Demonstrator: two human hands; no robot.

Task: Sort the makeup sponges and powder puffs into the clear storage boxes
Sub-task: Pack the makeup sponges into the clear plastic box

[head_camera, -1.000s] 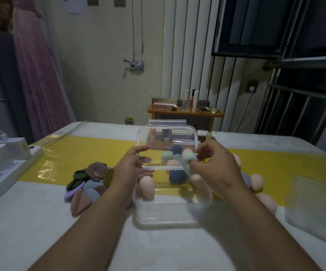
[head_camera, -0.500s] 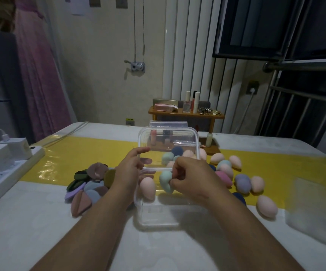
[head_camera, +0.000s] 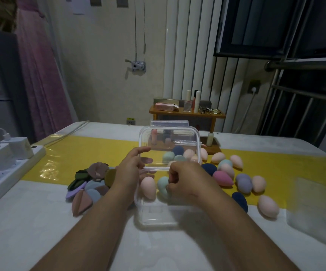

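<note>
Heap of muted flat powder puffs (head_camera: 88,182) sits just left of the left hand (head_camera: 130,169), which pinches the left edge of the upright clear lid (head_camera: 170,141). Inside the clear plastic box (head_camera: 158,218), a pale pink egg sponge (head_camera: 148,187) hugs the left wall. The right hand (head_camera: 185,178) pinches a mint egg sponge (head_camera: 163,186) right beside it, and loose egg sponges (head_camera: 222,178) crowd the box's right side.

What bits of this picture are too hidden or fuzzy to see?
Head view:
Mint-green egg-shaped sponge: half covered by the right hand gripping it.
Pile of flat coloured powder puffs: overlapping, partly behind the left hand holding the clear lid.
White power strip: cut off by the left edge.
Small metal bits on the wooden shelf: too small.
</note>
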